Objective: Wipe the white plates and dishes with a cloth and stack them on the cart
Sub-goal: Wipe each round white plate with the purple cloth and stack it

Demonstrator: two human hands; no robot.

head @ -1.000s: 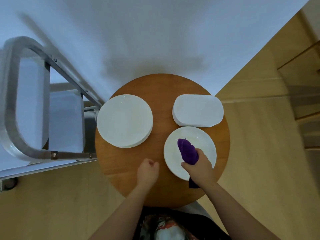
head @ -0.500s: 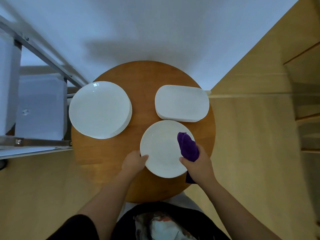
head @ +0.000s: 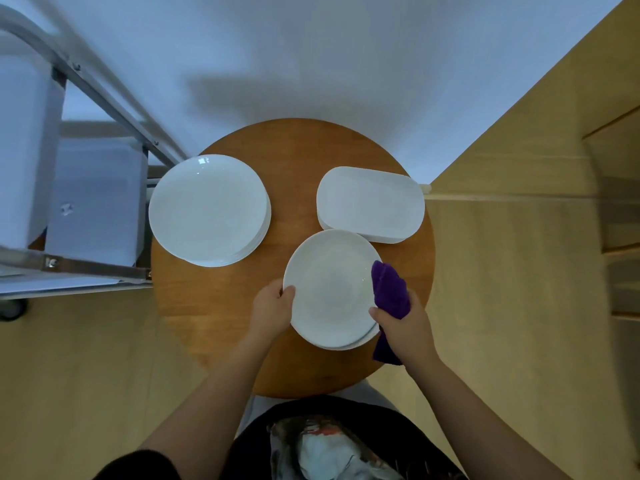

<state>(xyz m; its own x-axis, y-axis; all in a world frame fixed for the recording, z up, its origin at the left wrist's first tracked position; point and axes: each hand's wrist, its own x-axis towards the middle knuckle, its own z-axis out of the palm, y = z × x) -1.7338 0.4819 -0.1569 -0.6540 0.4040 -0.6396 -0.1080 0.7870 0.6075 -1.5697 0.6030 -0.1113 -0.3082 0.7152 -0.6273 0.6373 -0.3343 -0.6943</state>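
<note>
A small stack of round white plates (head: 330,289) sits at the near middle of a round wooden table (head: 298,157). My left hand (head: 272,308) grips the top plate's left rim. My right hand (head: 403,322) is closed around a purple cloth (head: 389,292) at the plate's right edge; the cloth's tail hangs below my hand. A larger stack of round white plates (head: 207,209) lies at the table's left. A stack of white rounded-rectangle dishes (head: 370,204) lies at the back right.
A metal-framed cart (head: 93,268) with white shelf surfaces stands left of the table, touching its edge. A white wall runs behind. Wooden floor surrounds the table, and wooden furniture (head: 616,202) stands at the far right.
My left hand moved from the bare table onto the near plate's left rim. The cloth slid from the plate's middle to its right edge. The camera view shifted.
</note>
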